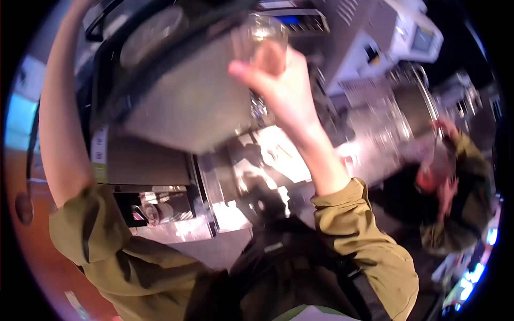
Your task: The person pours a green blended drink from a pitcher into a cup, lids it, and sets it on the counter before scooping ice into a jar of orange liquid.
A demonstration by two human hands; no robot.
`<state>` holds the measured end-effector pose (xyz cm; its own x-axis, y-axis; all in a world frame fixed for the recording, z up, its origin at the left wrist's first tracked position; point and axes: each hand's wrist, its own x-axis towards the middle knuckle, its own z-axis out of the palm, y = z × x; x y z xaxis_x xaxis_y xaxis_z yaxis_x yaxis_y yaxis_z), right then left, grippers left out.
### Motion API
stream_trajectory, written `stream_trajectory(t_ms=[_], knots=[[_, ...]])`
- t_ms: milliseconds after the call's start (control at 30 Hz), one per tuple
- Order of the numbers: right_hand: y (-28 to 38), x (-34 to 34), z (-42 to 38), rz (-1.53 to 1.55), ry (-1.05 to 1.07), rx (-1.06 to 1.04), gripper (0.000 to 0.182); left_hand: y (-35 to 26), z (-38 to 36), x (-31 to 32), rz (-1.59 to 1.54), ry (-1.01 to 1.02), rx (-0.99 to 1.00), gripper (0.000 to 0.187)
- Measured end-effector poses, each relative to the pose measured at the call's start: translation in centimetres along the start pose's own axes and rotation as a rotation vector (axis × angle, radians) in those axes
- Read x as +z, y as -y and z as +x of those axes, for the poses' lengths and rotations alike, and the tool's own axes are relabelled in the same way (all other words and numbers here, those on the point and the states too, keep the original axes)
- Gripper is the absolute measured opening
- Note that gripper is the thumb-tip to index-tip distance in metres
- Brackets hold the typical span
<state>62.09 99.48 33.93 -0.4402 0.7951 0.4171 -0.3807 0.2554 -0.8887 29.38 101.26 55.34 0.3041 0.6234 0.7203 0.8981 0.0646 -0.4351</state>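
Observation:
My right hand (284, 75) is raised at the top centre, its fingers closed round a clear drinking glass (261, 29). Motion blurs the glass and the fingertips. Beside it on the left is a large tilted pale panel (187, 96) with a dark frame, also smeared. My left forearm (64, 107) reaches up along the left side, and the hand lies beyond the top edge of the view. Near that wrist curves a black handle-like bar (95, 24). A round clear shape (152, 35) shows behind the dark frame.
A machine with a blue display (292, 20) stands behind the glass. At right, another person (460, 198) works close to a metal counter (369, 123) with several glasses. A grey cabinet (147, 163) and a lit shelf with small items (160, 211) are below the panel.

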Motion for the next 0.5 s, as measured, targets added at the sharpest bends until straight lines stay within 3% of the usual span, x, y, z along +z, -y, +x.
stream_trajectory(t_ms=[67,100,167,233,300,333,367,433,467,500], knots=[[-1.0,-2.9,-7.3,-0.111,0.016,0.198,0.036,-3.4,-4.3,2.2,0.255,0.005,-0.011,0.071],[-1.4,-3.6,-10.9,-0.022,0.023,0.340,0.033,-2.9,-7.5,5.5,0.279,-0.056,-0.204,0.071],[-2.8,-3.2,-16.7,-0.048,-0.034,0.283,0.034,-8.5,-10.9,7.5,0.233,-0.184,-0.176,0.075],[-4.7,-4.3,-22.4,-0.595,-0.038,0.363,0.035,-10.7,-13.4,9.7,0.263,-0.117,-0.211,0.080],[-4.9,-3.8,-25.9,-0.572,-0.149,0.457,0.038,-14.2,-14.2,9.9,0.173,-0.158,-0.313,0.077],[-6.7,-4.4,-27.8,-0.621,-0.156,0.371,0.039,-16.2,-14.5,9.1,0.180,-0.099,-0.426,0.074],[-7.8,-3.6,-29.2,-0.573,-0.227,0.344,0.038,-18.2,-15.0,6.2,-0.022,0.054,-0.500,0.064],[-7.9,-3.3,-31.1,-0.652,-0.300,0.295,0.032,-25.8,-17.9,-0.1,-0.883,0.137,-0.535,0.034],[-7.1,-3.3,-31.7,-0.780,-0.298,0.274,0.028,-30.1,-19.5,-4.9,-1.059,0.296,-0.524,0.025],[-6.4,-2.8,-32.0,-0.592,-0.362,0.293,0.028,-33.9,-21.2,-9.2,-1.149,0.503,-0.547,0.023]])
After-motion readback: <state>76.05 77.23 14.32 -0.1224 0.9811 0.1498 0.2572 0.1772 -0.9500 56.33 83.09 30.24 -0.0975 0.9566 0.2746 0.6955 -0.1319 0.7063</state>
